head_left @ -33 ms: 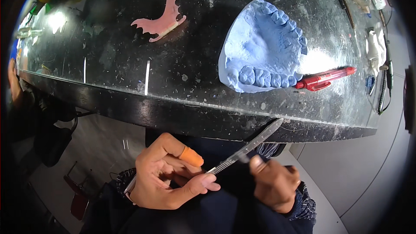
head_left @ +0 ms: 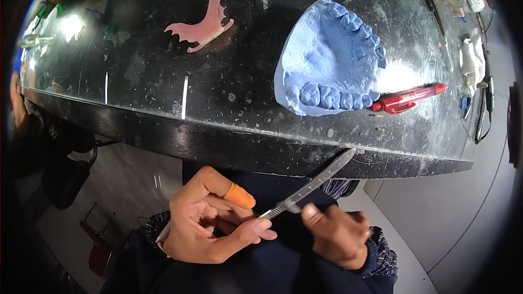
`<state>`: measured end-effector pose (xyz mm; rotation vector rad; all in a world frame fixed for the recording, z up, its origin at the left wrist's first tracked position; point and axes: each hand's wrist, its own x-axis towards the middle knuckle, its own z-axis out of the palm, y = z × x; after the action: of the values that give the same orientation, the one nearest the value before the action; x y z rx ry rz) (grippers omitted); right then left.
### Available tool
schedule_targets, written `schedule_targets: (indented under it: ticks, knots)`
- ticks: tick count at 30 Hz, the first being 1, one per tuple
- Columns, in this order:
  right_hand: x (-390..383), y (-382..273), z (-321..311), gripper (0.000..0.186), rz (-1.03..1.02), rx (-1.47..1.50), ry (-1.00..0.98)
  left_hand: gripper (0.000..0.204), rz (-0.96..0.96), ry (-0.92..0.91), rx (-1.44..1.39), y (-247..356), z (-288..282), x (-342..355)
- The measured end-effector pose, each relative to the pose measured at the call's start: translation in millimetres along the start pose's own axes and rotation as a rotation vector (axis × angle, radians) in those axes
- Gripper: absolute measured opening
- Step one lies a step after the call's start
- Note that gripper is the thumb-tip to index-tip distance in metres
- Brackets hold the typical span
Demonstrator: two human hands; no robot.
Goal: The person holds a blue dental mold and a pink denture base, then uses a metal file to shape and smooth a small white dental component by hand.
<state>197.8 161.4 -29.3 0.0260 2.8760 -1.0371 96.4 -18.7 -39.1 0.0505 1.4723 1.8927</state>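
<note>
The slim grey metal scalpel-like knife (head_left: 310,188) lies low in the frame's centre, its long axis running from lower left to upper right, tip toward the dark table's edge (head_left: 229,147). My right hand (head_left: 340,237) pinches its handle; my left hand (head_left: 215,223), an orange rubber cot on one fingertip, closes around its lower end. Above on the dusty table sit a blue plaster dental cast (head_left: 329,60), a red pen (head_left: 408,98) and a pink wax denture plate (head_left: 204,24).
</note>
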Motion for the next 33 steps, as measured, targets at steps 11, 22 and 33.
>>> schedule_targets:
  ticks: [11, 22, 33]
  knots:
    - [-5.5, 9.6, 11.7, 0.055, -0.052, 0.005, 0.156, 0.031, -0.016, -0.003, 0.026, -0.2, -1.1, 2.7]
    - [0.2, 4.3, 4.6, 0.026, 0.042, 0.054, 0.07, 0.033, 0.029, -0.016, 0.064, -2.7, -1.7, 4.5]
    - [-8.7, 15.4, 13.9, 0.057, -0.056, 0.063, 0.1, 0.034, 0.031, -0.015, 0.187, -1.0, 0.8, 7.5]
